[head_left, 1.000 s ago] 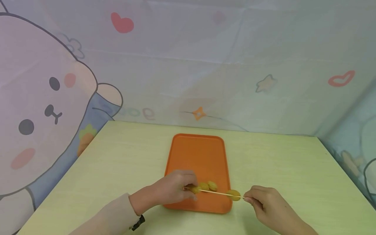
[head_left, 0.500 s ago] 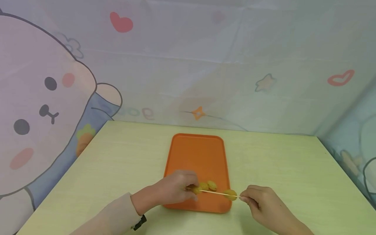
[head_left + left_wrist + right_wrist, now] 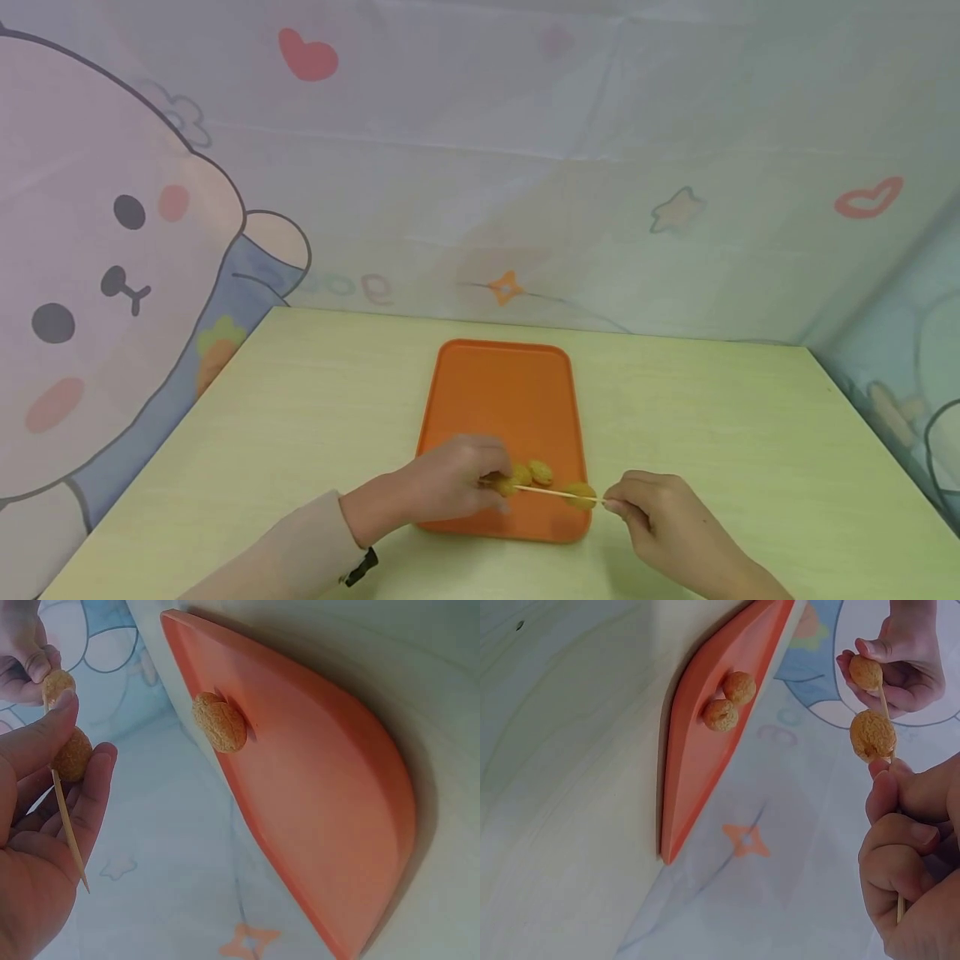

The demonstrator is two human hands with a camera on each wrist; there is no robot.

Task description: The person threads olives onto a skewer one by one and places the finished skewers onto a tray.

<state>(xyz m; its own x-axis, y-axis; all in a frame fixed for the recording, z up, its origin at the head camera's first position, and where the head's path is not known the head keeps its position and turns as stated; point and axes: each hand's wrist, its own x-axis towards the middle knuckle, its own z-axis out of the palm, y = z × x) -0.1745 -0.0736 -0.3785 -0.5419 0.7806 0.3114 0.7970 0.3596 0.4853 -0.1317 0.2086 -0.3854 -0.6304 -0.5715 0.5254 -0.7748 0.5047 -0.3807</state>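
Skewer (image 3: 558,493) threading is in hand: our left hand (image 3: 450,483) pinches one ball (image 3: 73,754), our right hand (image 3: 648,512) pinches the stick's end; next, probably slide that ball along.

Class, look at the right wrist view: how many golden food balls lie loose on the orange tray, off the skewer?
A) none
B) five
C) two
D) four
C: two loose balls rest side by side on the orange tray, while two others sit on the skewer held between the left hand and right hand.
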